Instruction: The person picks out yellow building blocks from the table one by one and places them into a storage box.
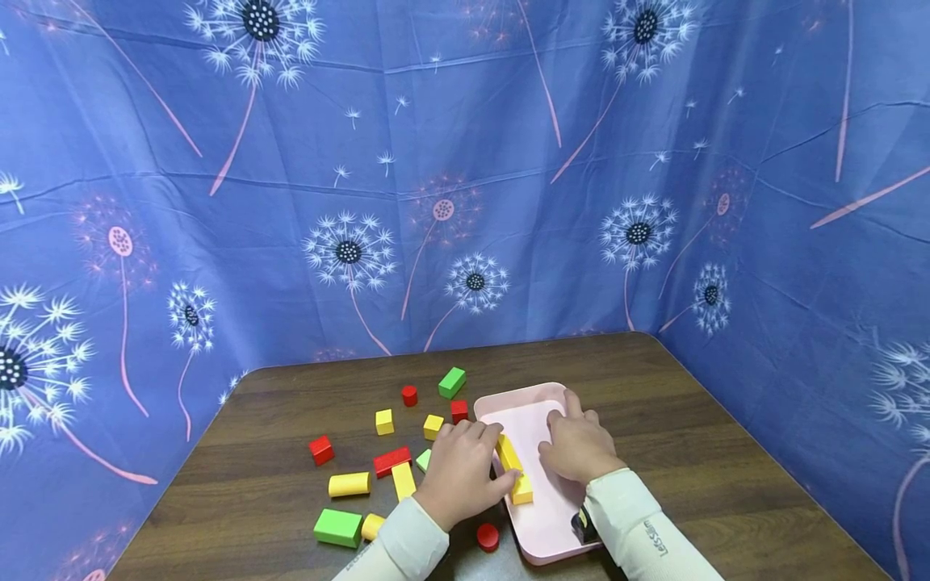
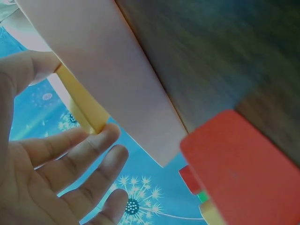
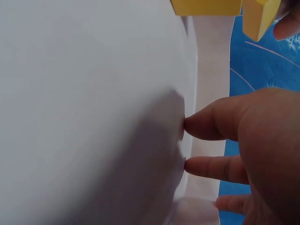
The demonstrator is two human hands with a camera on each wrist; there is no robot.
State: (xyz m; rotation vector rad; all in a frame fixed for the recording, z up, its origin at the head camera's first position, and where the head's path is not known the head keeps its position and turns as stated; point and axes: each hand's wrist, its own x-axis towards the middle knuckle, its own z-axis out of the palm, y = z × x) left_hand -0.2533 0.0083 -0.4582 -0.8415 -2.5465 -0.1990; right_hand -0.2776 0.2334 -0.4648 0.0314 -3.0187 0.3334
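Pinching a yellow block (image 1: 509, 454) by the pink tray (image 1: 539, 415), short of the far edge of the tabletop (image 1: 697, 452), the left hand (image 1: 463, 468) leads the head view. Left wrist view: thumb and fingertips grip its ends, best kept level. Right wrist view: the right hand (image 3: 267, 150), fingers extended, touches the tray; light pressure should steady it.

From here I can read one word, "LetsSlim", in small dark letters running along the person's pale right sleeve (image 1: 638, 516), low in the head view, right of centre; the left sleeve (image 1: 408, 542), at the bottom, left of centre, bears dark lettering too small to make out
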